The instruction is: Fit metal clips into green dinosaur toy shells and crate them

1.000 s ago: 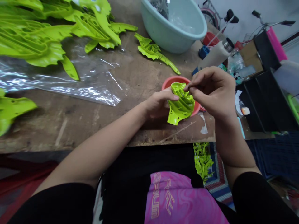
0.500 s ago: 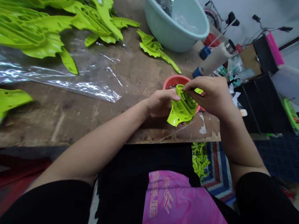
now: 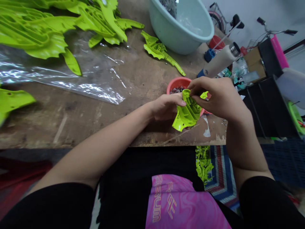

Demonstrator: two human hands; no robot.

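My left hand (image 3: 165, 108) holds a ribbed lime-green moulded plastic part (image 3: 187, 117) from below and at its side. My right hand (image 3: 215, 97) curls over the part's top edge, fingers closed on it. A small lime-green tab (image 3: 204, 95) shows between those fingers, and I cannot tell whether it is joined to the part. Just behind the hands stands a small red plastic bowl (image 3: 177, 83) holding dark small pieces. Several tiny metal beads (image 3: 220, 122) lie on the wood near my right wrist.
A worn wooden workbench (image 3: 71, 124) carries a plastic sheet (image 3: 71, 79), large lime-green moulded parts (image 3: 35, 31) and a pale blue basin (image 3: 178, 22). A white flask (image 3: 220, 60) lies to the right, before black shelving (image 3: 267, 108). Green scraps (image 3: 203, 163) sit below the bench edge.
My right hand has shifted slightly along the part's top edge, and the small green tab now shows more clearly. The part has turned a little between my hands, and more of the bowl's contents show.
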